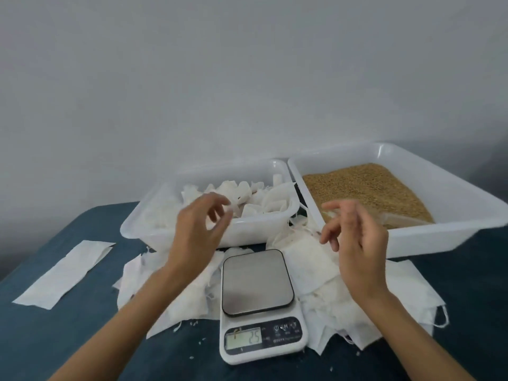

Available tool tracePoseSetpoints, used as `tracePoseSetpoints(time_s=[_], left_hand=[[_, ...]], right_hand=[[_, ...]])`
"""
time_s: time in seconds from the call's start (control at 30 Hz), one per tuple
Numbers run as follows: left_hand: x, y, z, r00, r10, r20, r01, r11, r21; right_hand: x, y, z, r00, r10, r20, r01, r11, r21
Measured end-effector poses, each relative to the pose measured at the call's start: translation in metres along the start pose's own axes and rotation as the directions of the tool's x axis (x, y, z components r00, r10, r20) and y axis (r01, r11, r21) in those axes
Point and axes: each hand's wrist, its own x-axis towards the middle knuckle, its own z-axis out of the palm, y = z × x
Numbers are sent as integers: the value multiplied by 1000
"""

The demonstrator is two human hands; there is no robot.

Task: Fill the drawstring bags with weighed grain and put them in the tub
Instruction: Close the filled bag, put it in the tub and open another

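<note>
A white tub [154,215] at centre holds several filled white drawstring bags [264,202]. To its right a larger white tray [439,188] holds brown grain [365,185]. A digital scale [258,303] stands in front with a bare steel platform; its display shows 25. Empty white bags [310,257] lie in loose heaps on both sides of the scale. My left hand [198,232] hovers over the tub's front rim, fingers loosely curled, holding nothing. My right hand [357,240] hovers over the bags right of the scale, fingers relaxed and empty.
A flat white strip of fabric [66,273] lies on the dark blue tabletop [82,339] at the left. A few spilled grains dot the table near the scale. A grey wall rises behind the tub and the tray.
</note>
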Motion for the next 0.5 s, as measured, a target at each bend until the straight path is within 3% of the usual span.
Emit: tracePoseSetpoints(time_s=[0.1, 0.23, 0.33, 0.5], left_hand=[[-22, 44, 43, 915, 71, 397, -50, 997, -63], [-42, 72, 91, 751, 104, 652, -238, 964, 121], [-40, 79, 102, 722, 97, 685, -273, 950, 153], [-35, 69, 100, 767, 77, 637, -97, 995, -3]], right_hand=[[2, 0, -2, 998, 31, -55, -28, 998, 53], [-1, 2, -1, 999, 38, -37, -37, 999, 37], [-3, 3, 2, 999, 50, 12, -50, 999, 0], [-5, 3, 3, 997, 38, 62, -36, 999, -25]])
